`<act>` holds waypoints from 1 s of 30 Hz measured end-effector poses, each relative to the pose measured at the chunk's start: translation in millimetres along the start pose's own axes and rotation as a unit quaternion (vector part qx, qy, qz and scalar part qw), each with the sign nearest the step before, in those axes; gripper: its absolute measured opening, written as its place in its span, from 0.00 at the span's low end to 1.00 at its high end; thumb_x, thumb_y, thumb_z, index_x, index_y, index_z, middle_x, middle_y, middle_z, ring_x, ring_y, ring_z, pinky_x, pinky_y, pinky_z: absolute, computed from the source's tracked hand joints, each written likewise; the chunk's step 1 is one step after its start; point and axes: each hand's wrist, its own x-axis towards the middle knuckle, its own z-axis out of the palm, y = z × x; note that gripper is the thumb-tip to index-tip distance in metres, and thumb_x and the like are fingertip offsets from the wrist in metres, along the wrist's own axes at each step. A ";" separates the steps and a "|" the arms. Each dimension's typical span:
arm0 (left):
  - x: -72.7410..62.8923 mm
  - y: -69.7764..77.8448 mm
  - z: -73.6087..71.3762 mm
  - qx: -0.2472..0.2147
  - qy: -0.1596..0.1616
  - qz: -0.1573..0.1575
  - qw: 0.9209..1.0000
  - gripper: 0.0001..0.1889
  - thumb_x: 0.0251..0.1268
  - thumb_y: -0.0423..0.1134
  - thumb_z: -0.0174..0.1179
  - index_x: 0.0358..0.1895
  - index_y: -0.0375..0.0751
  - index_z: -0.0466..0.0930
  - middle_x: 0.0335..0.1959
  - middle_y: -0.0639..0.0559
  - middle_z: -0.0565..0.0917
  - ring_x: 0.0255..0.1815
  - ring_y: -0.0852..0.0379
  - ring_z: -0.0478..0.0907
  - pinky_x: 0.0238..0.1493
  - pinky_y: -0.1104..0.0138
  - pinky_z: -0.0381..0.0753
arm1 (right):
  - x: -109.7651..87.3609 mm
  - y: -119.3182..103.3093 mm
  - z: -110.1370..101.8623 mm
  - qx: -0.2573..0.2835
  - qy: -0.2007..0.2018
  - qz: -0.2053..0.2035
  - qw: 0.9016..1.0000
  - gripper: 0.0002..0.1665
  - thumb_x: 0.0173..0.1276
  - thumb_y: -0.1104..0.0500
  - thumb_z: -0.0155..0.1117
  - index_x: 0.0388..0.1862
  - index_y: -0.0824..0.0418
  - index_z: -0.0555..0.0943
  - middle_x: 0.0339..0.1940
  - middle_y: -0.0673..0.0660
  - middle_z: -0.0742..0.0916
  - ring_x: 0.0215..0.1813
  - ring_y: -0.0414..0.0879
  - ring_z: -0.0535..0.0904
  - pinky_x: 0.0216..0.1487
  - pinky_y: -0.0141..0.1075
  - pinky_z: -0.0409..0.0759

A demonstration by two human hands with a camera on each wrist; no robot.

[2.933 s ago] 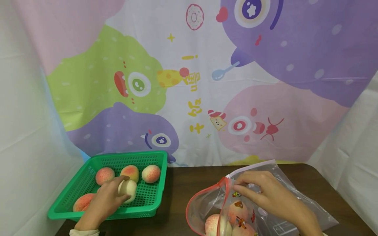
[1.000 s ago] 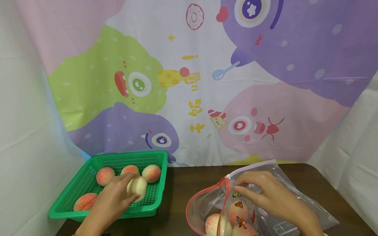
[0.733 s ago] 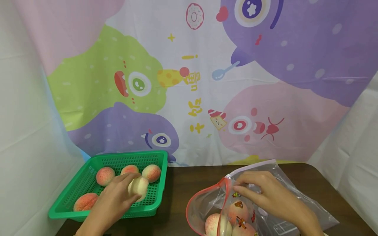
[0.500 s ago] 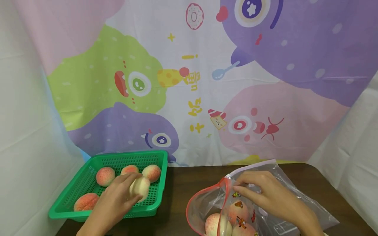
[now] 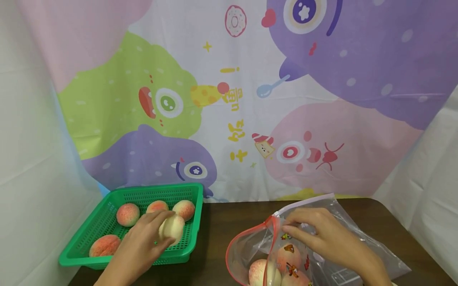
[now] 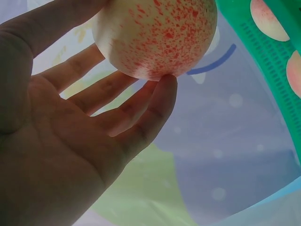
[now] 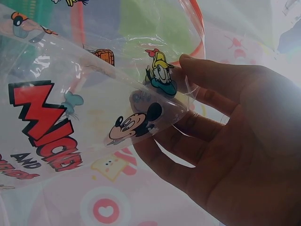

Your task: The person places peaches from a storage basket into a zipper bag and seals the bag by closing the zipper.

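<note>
My left hand grips a pale peach over the right part of a green basket. The left wrist view shows the red-speckled side of this peach, with fingers curled round it. Several pink-and-yellow peaches, such as one at the back left, lie in the basket. My right hand pinches the edge of a clear zip bag with cartoon prints, and the bag's red-edged mouth gapes to the left. Inside the bag are peaches, one showing at the mouth.
Basket and bag stand on a dark brown table, with wood showing between them. Behind the table hangs a cloth with cartoon monsters. White fabric closes off both sides.
My left hand has drifted a little to the right with the pale peach, staying over the basket. The right hand and the bag have held still.
</note>
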 end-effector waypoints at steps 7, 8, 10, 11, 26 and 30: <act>-1.5 4.3 1.0 0.014 0.030 0.035 0.999 0.33 0.39 0.38 0.83 0.55 0.46 0.81 0.47 0.53 0.84 0.46 0.55 0.78 0.33 0.61 0.79 | 1.2 0.2 0.3 0.001 0.004 -0.011 1.000 0.07 0.73 0.57 0.64 0.40 0.42 0.84 0.35 0.37 0.85 0.37 0.33 0.81 0.37 0.31 0.80; -1.6 4.8 1.0 0.014 0.032 0.038 0.999 0.33 0.38 0.38 0.83 0.55 0.46 0.81 0.47 0.53 0.84 0.45 0.55 0.78 0.33 0.61 0.79 | 1.1 0.2 0.4 0.001 0.004 -0.010 1.000 0.07 0.73 0.57 0.64 0.40 0.42 0.84 0.35 0.37 0.85 0.37 0.33 0.81 0.37 0.31 0.80; -2.2 6.2 0.6 0.014 0.035 0.043 0.998 0.34 0.37 0.38 0.83 0.55 0.47 0.81 0.48 0.53 0.83 0.45 0.56 0.78 0.32 0.62 0.79 | 1.1 0.4 0.6 0.000 0.004 -0.009 1.000 0.07 0.73 0.56 0.64 0.40 0.42 0.84 0.34 0.37 0.85 0.37 0.33 0.81 0.37 0.31 0.80; -2.4 6.7 0.4 0.014 0.036 0.046 0.998 0.34 0.37 0.38 0.83 0.55 0.47 0.81 0.48 0.53 0.83 0.45 0.56 0.78 0.32 0.63 0.79 | 1.1 0.5 0.8 0.000 0.004 -0.009 1.000 0.07 0.73 0.56 0.64 0.40 0.42 0.84 0.34 0.37 0.85 0.37 0.33 0.81 0.36 0.31 0.80; -5.0 21.3 -5.0 0.006 0.024 0.077 0.997 0.34 0.42 0.39 0.81 0.59 0.47 0.79 0.54 0.53 0.81 0.55 0.51 0.78 0.42 0.60 0.83 | 0.4 1.0 1.4 0.002 0.002 -0.007 1.000 0.07 0.73 0.56 0.63 0.41 0.42 0.84 0.35 0.37 0.85 0.37 0.33 0.81 0.37 0.31 0.80; -4.9 27.4 -7.2 0.005 0.016 0.080 0.997 0.35 0.43 0.39 0.81 0.61 0.49 0.78 0.56 0.53 0.80 0.56 0.51 0.78 0.45 0.59 0.83 | 0.4 0.8 1.1 0.001 0.003 -0.007 1.000 0.07 0.73 0.56 0.64 0.40 0.42 0.84 0.35 0.37 0.85 0.37 0.33 0.81 0.37 0.31 0.80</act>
